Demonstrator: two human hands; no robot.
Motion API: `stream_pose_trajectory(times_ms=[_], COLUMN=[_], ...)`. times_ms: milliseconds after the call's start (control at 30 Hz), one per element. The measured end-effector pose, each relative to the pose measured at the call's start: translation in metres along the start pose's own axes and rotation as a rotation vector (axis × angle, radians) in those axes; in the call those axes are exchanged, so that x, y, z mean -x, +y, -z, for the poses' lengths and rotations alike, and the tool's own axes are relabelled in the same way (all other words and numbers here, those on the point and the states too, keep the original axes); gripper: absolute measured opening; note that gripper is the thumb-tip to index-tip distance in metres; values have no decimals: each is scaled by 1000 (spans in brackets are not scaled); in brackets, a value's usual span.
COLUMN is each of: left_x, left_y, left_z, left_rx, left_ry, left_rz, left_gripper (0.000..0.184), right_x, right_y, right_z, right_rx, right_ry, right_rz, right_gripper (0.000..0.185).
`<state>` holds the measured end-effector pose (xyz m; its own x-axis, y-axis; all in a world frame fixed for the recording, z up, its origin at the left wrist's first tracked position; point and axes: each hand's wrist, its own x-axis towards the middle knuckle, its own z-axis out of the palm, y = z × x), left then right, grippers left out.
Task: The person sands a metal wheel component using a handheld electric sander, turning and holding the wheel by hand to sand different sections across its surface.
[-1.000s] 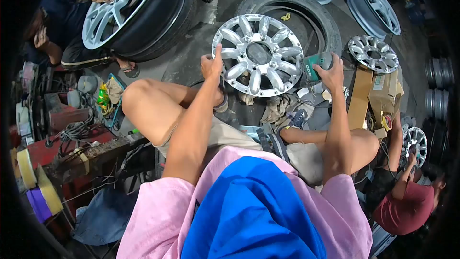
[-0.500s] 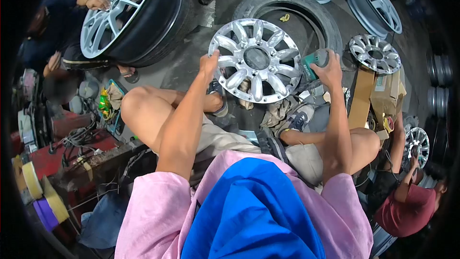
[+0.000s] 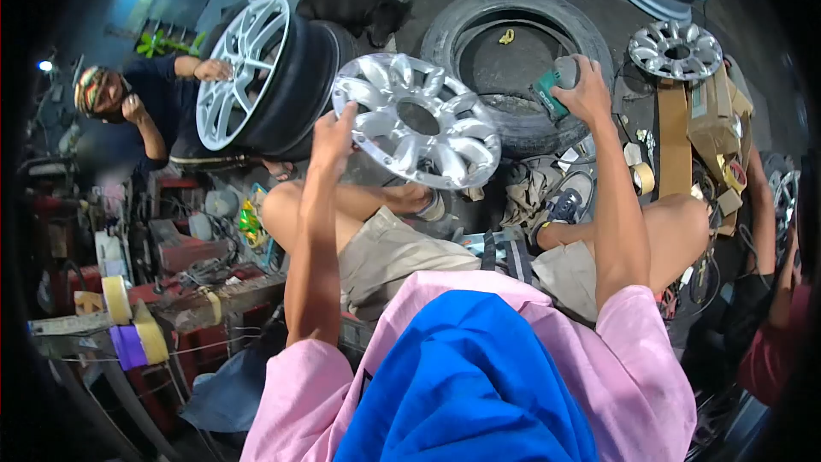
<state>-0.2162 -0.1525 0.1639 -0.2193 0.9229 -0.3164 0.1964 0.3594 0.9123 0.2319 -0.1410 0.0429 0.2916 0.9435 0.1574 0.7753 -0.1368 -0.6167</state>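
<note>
My left hand (image 3: 335, 130) is closed on the left rim of a shiny silver wheel face (image 3: 466, 128), which is round with several thick spokes and an open centre hole. The wheel face is held up and tilted in front of my knees. My right hand (image 3: 588, 96) is wrapped round a green and grey palm sander (image 3: 552, 94), to the right of the wheel face and apart from it. The sander's underside is hidden. Behind both lies a black tyre (image 3: 449, 21) flat on the floor, with a small yellow scrap (image 3: 507, 36) inside its ring.
Another silver wheel face (image 3: 654, 58) rests atop cardboard boxes (image 3: 710, 111) at right. A large wheel (image 3: 310, 77) stands at left, a person's hand (image 3: 213, 70) on it. A black dog (image 3: 355, 10) lies behind. Tape rolls (image 3: 116, 301) and red machinery (image 3: 184, 248) are lower left.
The wheel face has moved left and tilted in my left hand. My right hand and the sander have moved slightly away, up from the wheel face's edge. My view has shifted.
</note>
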Motion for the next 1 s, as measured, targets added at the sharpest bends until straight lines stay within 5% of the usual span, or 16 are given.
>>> stream_pose_trajectory(times_ms=[167,233,400,567,633,767,1000], left_x=[19,22,21,34,46,-28,-67], left_y=[59,70,94,112,135,104,102], left_z=[-13,-35,-56,-57,-57,-66,-74], left_rx=[-402,-901,-956,-892,-800,-667,-190], left_ry=[-23,14,104,-71,-171,-224,-404], left_rz=[-320,-572,-668,-701,-494,-449,47], left_gripper=[42,44,46,47,53,53,43], right_x=[6,8,11,5,-3,2,17], right_y=[-17,-20,-46,-40,-25,-11,-19], right_z=[-3,-8,-1,6,3,0,-12], right_rx=[-55,-128,-287,-302,-278,-241,-249], right_ry=[7,87,155,217,268,244,193], right_rz=[-46,69,63,-4,-47,-159,-78], right_gripper=[80,79,77,76,80,80,79])
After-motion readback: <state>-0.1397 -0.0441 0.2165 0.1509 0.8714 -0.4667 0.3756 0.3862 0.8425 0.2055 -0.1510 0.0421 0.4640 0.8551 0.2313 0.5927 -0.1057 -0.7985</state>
